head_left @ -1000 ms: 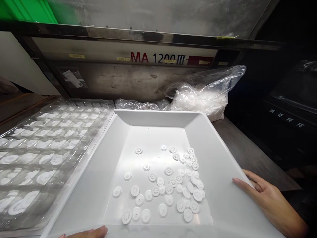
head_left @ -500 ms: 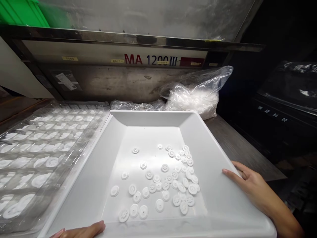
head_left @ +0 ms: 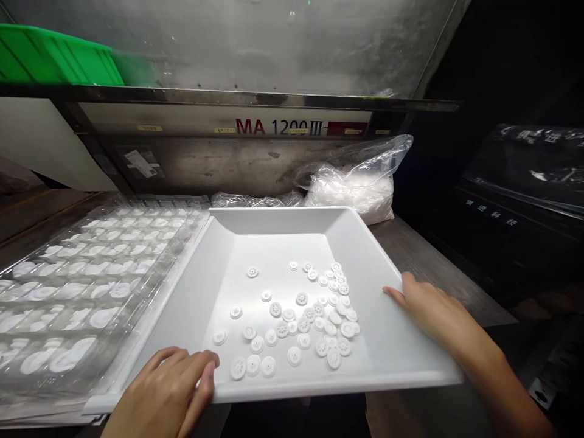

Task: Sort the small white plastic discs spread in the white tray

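Observation:
A large white plastic tub (head_left: 378, 286) fills the middle of the head view. Scattered across its floor are several small white plastic wheels (head_left: 302, 298), bunched most thickly toward the right. At the near left corner, my left hand (head_left: 168, 389) is closed over the rim, its fingers bent inward. My right hand (head_left: 433, 310) grips the right-hand rim, thumb inside the tub; its other fingers are partly hidden by the wall. Neither hand touches the wheels.
Stacked clear blister trays (head_left: 104, 267) with white parts in their pockets lie along the tub's left side. Behind it sits a clear plastic bag (head_left: 356, 188) of white contents, against a metal machine panel (head_left: 219, 161). A green bin (head_left: 59, 58) stands on the ledge above.
The view has shifted, so the tub's near edge now shows. More of my left hand has come into view at the near left corner. My right hand remains on the right rim.

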Demonstrator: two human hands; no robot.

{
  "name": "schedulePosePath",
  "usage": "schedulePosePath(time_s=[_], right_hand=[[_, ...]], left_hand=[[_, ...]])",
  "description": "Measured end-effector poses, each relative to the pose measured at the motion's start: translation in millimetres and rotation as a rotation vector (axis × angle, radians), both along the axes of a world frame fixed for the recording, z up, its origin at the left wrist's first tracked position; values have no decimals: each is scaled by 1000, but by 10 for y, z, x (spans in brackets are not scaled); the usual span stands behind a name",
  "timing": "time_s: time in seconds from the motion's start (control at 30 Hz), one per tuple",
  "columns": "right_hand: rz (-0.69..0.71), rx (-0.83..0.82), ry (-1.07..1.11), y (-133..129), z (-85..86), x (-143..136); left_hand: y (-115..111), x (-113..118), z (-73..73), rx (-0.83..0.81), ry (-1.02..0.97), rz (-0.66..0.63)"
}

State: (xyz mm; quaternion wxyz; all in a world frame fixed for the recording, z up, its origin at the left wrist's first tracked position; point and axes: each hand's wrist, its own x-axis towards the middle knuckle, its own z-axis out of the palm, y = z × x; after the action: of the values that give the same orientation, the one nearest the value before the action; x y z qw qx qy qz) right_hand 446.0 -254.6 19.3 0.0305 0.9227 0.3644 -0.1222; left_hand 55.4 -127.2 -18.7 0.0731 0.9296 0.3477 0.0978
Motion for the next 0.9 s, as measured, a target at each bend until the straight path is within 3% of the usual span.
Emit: schedulePosePath(time_s=[0.07, 0.13, 0.27, 0.37, 0.5, 0.63, 0.9], right_hand=[[73, -59, -140, 116, 149, -119], [197, -83, -222, 265, 283, -250], [621, -142, -36, 679, 380, -548], [860, -237, 137, 994, 236, -775], [991, -275, 90, 1176, -61, -945], [1089, -224, 91, 1122, -196, -911], [1120, -250, 202, 1138, -165, -784]], left_hand=[[73, 74, 191, -138, 142, -88], [175, 220, 387, -96, 202, -195], [477, 731, 624, -26, 211, -359], [727, 1111, 574, -1, 235, -406], [904, 1345, 362, 32, 285, -428], [910, 1346, 216, -29, 338, -500], [907, 1235, 134, -106, 537, -440]])
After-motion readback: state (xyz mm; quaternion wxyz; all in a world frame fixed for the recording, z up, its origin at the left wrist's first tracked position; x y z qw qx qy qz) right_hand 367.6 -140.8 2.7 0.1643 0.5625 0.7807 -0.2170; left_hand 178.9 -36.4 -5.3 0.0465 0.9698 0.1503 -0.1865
